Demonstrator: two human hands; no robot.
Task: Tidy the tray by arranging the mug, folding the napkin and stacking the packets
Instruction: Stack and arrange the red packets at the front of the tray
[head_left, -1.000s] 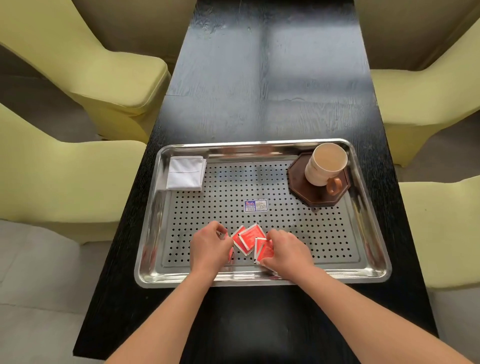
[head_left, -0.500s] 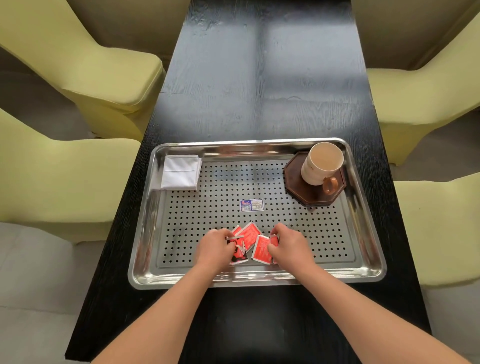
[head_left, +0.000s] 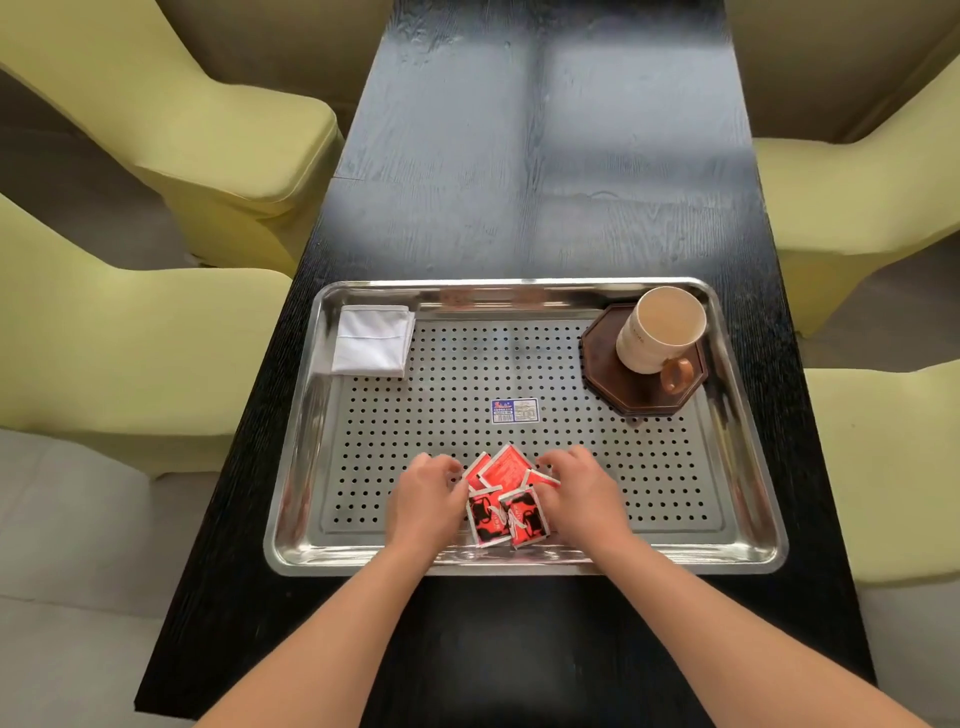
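Note:
Several red packets (head_left: 506, 493) lie bunched near the front middle of the perforated steel tray (head_left: 748, 452). My left hand (head_left: 428, 501) curls against their left side and my right hand (head_left: 582, 493) curls against their right side, fingers pinching the packets' edges. Two packets at the front show black print, and the ones behind show plain red. A folded white napkin (head_left: 374, 340) sits in the tray's far left corner. The cream mug (head_left: 660, 330) with a brown handle stands upright on a dark octagonal coaster (head_left: 639, 392) in the far right corner.
The tray rests on a narrow black wooden table (head_left: 545, 156). Yellow-green chairs (head_left: 171, 104) flank both sides of the table. A small blue and white sticker (head_left: 514, 410) marks the tray's centre.
Both hands have closed in on the packets, pushing them together. Two packets now show their black-printed faces at the front of the bunch.

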